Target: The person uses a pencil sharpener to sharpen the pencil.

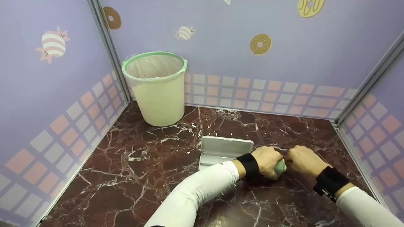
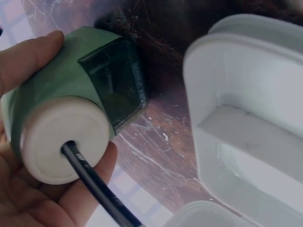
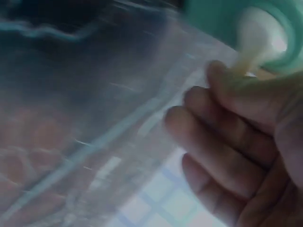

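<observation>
My left hand [image 1: 266, 162] grips a green pencil sharpener [image 2: 61, 71], with the thumb on its top and fingers beneath. The sharpener has a dark see-through shavings drawer [image 2: 116, 80] and a round white front. A black pencil [image 2: 97, 184] sticks into the hole in that front. On the opposite side, my right hand [image 1: 304, 160] has its fingers curled and pinches the end of the sharpener's crank; the right wrist view is blurred there. The crank's white hub [image 3: 262, 35] shows above the thumb. Left of the left hand stands a white plastic box [image 1: 227, 145], its lid raised.
A pale yellow-green bin [image 1: 161, 101] with a green rim and a clear liner stands at the back left. Patterned purple walls [image 1: 221, 47] enclose the dark red marbled tabletop [image 1: 142, 170] on the left, back and right. White specks lie behind the box.
</observation>
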`<state>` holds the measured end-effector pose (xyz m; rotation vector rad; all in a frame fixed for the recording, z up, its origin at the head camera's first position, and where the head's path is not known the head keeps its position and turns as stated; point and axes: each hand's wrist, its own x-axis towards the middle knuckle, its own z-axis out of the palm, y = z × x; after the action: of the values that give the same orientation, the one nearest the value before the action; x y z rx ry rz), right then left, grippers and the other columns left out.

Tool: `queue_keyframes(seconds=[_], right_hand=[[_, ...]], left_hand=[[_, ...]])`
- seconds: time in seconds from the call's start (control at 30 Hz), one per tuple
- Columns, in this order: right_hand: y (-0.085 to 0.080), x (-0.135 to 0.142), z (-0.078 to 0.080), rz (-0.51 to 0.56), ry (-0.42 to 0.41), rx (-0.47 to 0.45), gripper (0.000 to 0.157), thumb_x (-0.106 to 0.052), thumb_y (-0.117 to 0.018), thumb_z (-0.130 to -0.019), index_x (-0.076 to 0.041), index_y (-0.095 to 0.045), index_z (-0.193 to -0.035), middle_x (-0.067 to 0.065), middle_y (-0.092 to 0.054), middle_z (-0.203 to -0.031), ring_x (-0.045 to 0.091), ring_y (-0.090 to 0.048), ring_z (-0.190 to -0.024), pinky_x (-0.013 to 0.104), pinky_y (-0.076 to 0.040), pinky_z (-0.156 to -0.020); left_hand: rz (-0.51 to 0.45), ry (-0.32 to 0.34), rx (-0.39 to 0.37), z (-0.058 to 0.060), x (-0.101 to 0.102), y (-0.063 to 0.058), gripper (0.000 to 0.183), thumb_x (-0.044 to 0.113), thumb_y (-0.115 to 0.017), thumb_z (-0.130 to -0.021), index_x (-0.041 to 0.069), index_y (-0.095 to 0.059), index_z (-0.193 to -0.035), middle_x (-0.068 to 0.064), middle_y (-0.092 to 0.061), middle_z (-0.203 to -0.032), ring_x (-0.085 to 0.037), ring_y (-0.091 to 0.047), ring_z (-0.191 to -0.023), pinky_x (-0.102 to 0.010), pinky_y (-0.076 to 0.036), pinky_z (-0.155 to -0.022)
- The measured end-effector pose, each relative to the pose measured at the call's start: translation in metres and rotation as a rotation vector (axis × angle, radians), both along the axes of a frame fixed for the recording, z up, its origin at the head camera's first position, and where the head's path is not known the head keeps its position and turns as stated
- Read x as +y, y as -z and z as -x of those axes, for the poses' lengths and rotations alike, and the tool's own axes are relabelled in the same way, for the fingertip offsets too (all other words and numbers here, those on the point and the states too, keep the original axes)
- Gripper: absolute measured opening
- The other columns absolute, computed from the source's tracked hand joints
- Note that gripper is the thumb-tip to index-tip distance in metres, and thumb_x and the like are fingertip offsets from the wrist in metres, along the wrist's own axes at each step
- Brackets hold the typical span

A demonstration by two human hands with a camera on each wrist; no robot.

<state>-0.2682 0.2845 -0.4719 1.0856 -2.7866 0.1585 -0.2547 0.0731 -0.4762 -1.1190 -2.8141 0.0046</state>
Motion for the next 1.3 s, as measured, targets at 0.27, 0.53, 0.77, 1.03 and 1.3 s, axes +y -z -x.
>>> queue_keyframes(seconds=[0.27,0.53,0.77,1.03,1.3], right_hand=[[0.04,0.013,-0.022,0.019,-0.017,0.113,0.036,0.001,-0.077,-0.084,-0.02,-0.055,-0.066,-0.004,-0.059,-0.066,0.016,-0.056,-0.056,0.04,-0.046,-0.05],[0.047,0.007,-0.032,0.05,-0.019,0.145,0.038,-0.002,-0.077,-0.091,-0.022,-0.053,-0.069,-0.008,-0.055,-0.067,0.008,-0.047,-0.053,0.034,-0.043,-0.047],[0.054,0.009,-0.037,0.017,-0.072,0.259,0.036,-0.001,-0.081,-0.086,-0.02,-0.055,-0.072,-0.006,-0.058,-0.068,0.013,-0.053,-0.052,0.038,-0.045,-0.046],[0.057,0.012,-0.048,0.009,-0.08,0.273,0.031,0.0,-0.08,-0.085,-0.018,-0.057,-0.075,-0.002,-0.061,-0.07,0.019,-0.06,-0.055,0.041,-0.05,-0.049],[0.051,0.006,-0.06,0.023,-0.072,0.188,0.037,-0.006,-0.083,-0.087,-0.023,-0.055,-0.07,-0.009,-0.057,-0.068,0.012,-0.055,-0.053,0.038,-0.046,-0.047]], left_hand=[[0.013,0.008,0.016,0.001,0.004,-0.001,0.034,0.051,-0.091,-0.075,0.031,-0.075,-0.096,0.01,-0.077,-0.094,-0.013,-0.073,-0.083,-0.031,-0.065,-0.071],[0.003,-0.012,0.0,0.0,0.001,-0.003,0.03,0.049,-0.091,-0.075,0.03,-0.068,-0.085,0.009,-0.073,-0.089,-0.013,-0.069,-0.078,-0.032,-0.065,-0.071],[-0.012,-0.028,-0.01,-0.002,0.002,-0.001,0.033,0.051,-0.092,-0.075,0.031,-0.068,-0.084,0.011,-0.071,-0.087,-0.011,-0.067,-0.077,-0.032,-0.062,-0.069],[-0.026,-0.036,-0.017,-0.002,0.004,0.002,0.033,0.051,-0.092,-0.073,0.03,-0.07,-0.085,0.012,-0.07,-0.085,-0.011,-0.066,-0.075,-0.032,-0.061,-0.066],[-0.026,-0.05,-0.017,0.001,0.004,0.003,0.034,0.051,-0.093,-0.072,0.029,-0.071,-0.086,0.01,-0.07,-0.085,-0.012,-0.066,-0.073,-0.032,-0.06,-0.064]])
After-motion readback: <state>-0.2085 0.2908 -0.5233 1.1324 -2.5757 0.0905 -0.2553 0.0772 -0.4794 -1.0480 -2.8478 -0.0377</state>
